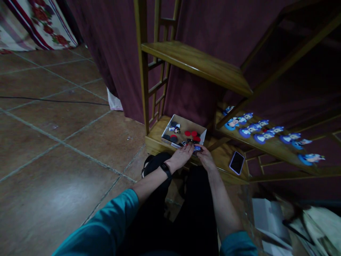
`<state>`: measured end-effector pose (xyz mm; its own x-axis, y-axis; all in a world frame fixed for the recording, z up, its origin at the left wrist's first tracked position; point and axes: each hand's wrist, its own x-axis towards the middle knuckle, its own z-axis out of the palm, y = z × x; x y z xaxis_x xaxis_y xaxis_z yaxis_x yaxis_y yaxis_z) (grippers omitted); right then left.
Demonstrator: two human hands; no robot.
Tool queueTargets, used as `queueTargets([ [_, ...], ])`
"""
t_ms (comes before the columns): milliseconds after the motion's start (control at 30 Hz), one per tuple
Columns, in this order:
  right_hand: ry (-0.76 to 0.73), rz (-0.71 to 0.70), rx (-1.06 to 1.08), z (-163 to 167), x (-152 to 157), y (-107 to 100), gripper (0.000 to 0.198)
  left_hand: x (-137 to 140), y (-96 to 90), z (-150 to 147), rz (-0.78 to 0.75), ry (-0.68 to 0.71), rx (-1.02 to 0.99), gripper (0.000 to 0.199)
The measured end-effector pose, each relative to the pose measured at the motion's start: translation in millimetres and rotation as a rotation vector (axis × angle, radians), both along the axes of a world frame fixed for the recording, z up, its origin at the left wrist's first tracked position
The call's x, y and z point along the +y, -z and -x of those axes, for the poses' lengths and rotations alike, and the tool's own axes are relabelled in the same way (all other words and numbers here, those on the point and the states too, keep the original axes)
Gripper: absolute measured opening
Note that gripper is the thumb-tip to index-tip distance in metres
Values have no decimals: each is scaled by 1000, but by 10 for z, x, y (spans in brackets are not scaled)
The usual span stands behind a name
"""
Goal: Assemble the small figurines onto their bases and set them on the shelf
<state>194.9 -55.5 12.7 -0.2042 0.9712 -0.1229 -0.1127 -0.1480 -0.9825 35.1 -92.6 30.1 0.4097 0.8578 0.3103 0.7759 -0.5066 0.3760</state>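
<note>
At the near edge of a shallow cardboard box (204, 136), my two hands meet around a small blue figurine (197, 148). My right hand (207, 158) grips it from the right, thumb and fingers closed. From the left, my left hand (183, 155) has its fingers bent against it; their tips are partly hidden. Inside the box lie red discs (188, 133), dark discs (173, 138) and a small white-and-dark figurine (175, 128). More small dark pieces (189, 141) lie just beyond my fingers.
The box stands on the low board of a wooden shelf (157, 133). A phone (237, 163) lies to the right. Several blue-based figurines (262, 137) stand on the higher board (282, 156). White boxes (269, 217) and a pale bag (323, 227) are at lower right. A cable (53, 100) crosses the tiled floor.
</note>
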Motion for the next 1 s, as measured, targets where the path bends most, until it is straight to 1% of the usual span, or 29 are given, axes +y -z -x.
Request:
queueTargets([
  [167,-40,54,59,25,-18,-15,40,54,38,28,115,-48,-204,37],
  [267,-81,74,69,35,-15,-19,38,134,84,39,191,-67,-356,33],
  [333,-79,91,75,41,-8,-16,38,195,118,45,238,-75,-448,32],
  [433,-62,103,99,49,3,-2,36,267,160,53,346,-80,-582,27],
  [567,-69,111,137,57,10,5,35,314,181,47,523,-51,-824,19],
  [667,-87,116,175,66,2,-21,35,326,163,26,664,-72,-998,21],
  [767,-81,129,201,76,-15,-49,33,327,129,12,764,-99,-1120,27],
  [867,-67,140,192,83,-30,-57,31,318,107,11,830,-96,-1198,29],
  [1000,-81,131,182,79,-36,-53,29,303,103,15,872,-91,-1260,28],
])
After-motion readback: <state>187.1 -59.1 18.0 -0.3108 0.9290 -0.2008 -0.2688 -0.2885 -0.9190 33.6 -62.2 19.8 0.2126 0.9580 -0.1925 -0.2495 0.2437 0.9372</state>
